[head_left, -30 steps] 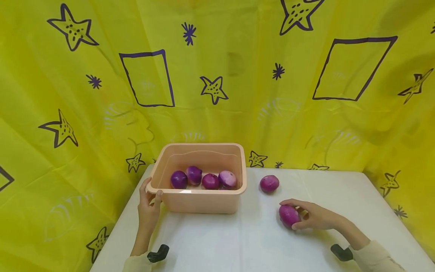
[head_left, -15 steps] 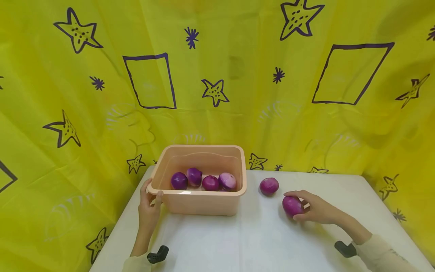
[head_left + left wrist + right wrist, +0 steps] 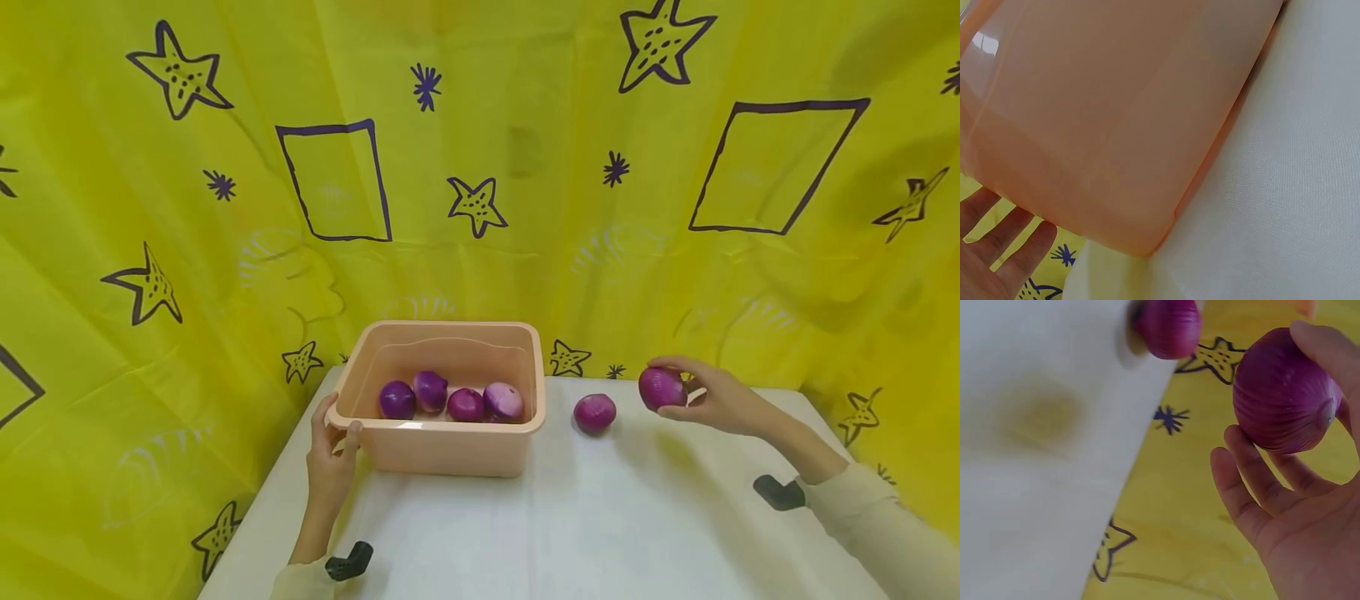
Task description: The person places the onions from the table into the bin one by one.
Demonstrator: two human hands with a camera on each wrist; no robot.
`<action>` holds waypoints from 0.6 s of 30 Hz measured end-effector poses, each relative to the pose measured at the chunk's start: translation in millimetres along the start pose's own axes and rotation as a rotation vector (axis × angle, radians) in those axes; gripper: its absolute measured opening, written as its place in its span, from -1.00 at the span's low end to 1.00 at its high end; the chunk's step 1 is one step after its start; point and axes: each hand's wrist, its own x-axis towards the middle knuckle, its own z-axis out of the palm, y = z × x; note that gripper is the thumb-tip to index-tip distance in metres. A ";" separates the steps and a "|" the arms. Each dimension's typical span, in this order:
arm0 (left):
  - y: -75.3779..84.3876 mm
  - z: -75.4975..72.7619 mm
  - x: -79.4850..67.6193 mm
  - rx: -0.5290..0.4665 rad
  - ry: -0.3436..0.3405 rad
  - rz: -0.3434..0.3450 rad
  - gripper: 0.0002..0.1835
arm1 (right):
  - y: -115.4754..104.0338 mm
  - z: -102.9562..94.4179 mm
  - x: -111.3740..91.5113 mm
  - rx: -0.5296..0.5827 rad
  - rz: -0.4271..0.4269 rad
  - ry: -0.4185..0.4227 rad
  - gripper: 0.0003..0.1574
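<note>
My right hand [image 3: 720, 402] holds a red onion [image 3: 662, 389] between thumb and fingers, raised over the right part of the table. The right wrist view shows that onion [image 3: 1285, 394] close up, with the thumb on one side and fingertips on the other. Another red onion [image 3: 595, 413] lies on the table just left of it. A peach plastic bin [image 3: 450, 450] stands at the back left with several onions [image 3: 466, 405] inside. At its near left corner, my left hand [image 3: 332, 462] grips the rim, the thumb at the front and fingers along the side wall [image 3: 1104, 137].
The white-covered table [image 3: 600, 533] carries the bin and the loose onion. Behind and on both sides hangs a yellow curtain [image 3: 525, 275] with dark star drawings, close to the table's back edge.
My right hand has lifted the onion off the table, moving it up and away toward the back. The left hand stays at the bin's corner, and the bin has not moved.
</note>
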 end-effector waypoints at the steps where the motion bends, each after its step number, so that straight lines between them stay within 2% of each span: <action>1: 0.2 -0.3 0.1 -0.002 -0.002 0.000 -0.36 | -1.5 -3.7 2.9 0.001 0.006 0.009 -0.18; 9: -1.4 -1.3 -0.4 -0.002 -0.002 -0.022 -0.35 | -8.8 -23.0 20.4 -0.004 0.053 0.062 -0.15; 18: -0.7 -1.2 -0.5 -0.005 -0.003 -0.004 -0.34 | -13.9 -28.6 27.6 0.000 0.073 0.077 -0.13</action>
